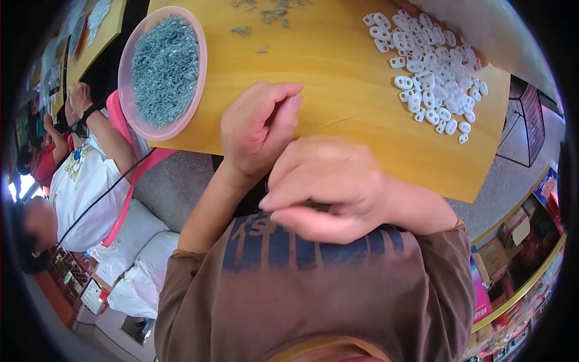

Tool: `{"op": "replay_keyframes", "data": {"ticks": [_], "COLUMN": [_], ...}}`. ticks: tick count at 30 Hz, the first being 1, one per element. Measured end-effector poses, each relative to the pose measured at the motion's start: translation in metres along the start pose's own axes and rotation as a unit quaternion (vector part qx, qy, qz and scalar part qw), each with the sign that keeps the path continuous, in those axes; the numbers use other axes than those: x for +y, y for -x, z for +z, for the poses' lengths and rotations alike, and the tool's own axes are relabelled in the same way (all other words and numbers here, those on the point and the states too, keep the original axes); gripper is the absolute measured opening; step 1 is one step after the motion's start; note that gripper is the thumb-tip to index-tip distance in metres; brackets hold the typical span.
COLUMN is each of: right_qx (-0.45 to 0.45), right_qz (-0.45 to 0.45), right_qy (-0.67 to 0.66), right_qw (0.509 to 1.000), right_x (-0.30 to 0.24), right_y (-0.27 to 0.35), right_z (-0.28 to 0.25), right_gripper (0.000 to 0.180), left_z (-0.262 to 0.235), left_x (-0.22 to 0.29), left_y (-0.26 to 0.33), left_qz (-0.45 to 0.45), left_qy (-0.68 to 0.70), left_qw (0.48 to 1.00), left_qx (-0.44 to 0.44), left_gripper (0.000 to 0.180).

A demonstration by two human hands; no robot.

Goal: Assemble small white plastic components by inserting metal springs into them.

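Note:
My left hand (258, 128) is raised over the near edge of the wooden table, thumb and forefinger drawn together. Whatever lies between them, if anything, is hidden. Closer to my chest, my right hand (332, 187) crosses in front of the left wrist, its fingers curled and the fingertips near the thumb. Nothing shows clearly inside it. Left of my hands a pink plastic basin (203, 66) holds a heap of small metal screws (166, 71). At the far right lies a spread pile of white oval plastic pieces with holes (431, 78).
A thin, light stick (338, 120) rests on the table (338, 60) beyond my right hand. Loose screws (277, 13) lie at the far edge. Another person (90, 163) sits at the left, beside a pink chair (120, 120) and white sacks (142, 265). Shelves with boxes (494, 256) stand at right.

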State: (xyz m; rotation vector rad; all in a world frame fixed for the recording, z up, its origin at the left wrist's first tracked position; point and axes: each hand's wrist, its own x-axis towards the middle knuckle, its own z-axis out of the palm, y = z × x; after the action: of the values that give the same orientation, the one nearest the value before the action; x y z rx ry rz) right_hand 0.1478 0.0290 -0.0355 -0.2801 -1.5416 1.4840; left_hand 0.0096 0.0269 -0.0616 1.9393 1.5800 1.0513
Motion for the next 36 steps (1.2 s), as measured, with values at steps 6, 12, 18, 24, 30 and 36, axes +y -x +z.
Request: {"op": "replay_keyframes", "data": {"ticks": [6,12,18,24,30,36], "right_qx": [-0.015,-0.023,-0.014,-0.004,0.0,-0.004], "right_qz": [0.039,0.046,0.05,0.057,0.116,0.097], "right_qy": [0.039,0.088,0.115,0.126,0.121,0.124], "right_qw": [0.998,0.995,0.992,0.99,0.986,0.988], "right_x": [-0.004,0.002,0.008,0.016,0.016,0.015], "right_y": [-0.001,-0.002,-0.002,-0.003,-0.003,-0.002], "right_z": [-0.007,-0.001,0.0,0.002,0.007,0.007], "right_gripper": [0.01,0.007,0.006,0.006,0.004,0.004], "left_z": [-0.001,0.0,-0.013,-0.008,-0.009,-0.006], "left_x": [0.0,-0.006,-0.02,-0.024,-0.03,-0.026], "left_y": [0.004,0.01,-0.015,-0.021,-0.022,-0.019], "left_qz": [-0.007,-0.012,0.058,0.072,0.07,0.076], "left_qy": [0.028,0.06,-0.099,-0.239,-0.242,-0.265], "left_qw": [0.999,0.997,0.99,0.964,0.962,0.957], "left_qx": [0.032,0.055,0.083,0.094,0.1,0.091], "left_gripper": [0.009,0.011,0.018,0.018,0.009,0.008]}}
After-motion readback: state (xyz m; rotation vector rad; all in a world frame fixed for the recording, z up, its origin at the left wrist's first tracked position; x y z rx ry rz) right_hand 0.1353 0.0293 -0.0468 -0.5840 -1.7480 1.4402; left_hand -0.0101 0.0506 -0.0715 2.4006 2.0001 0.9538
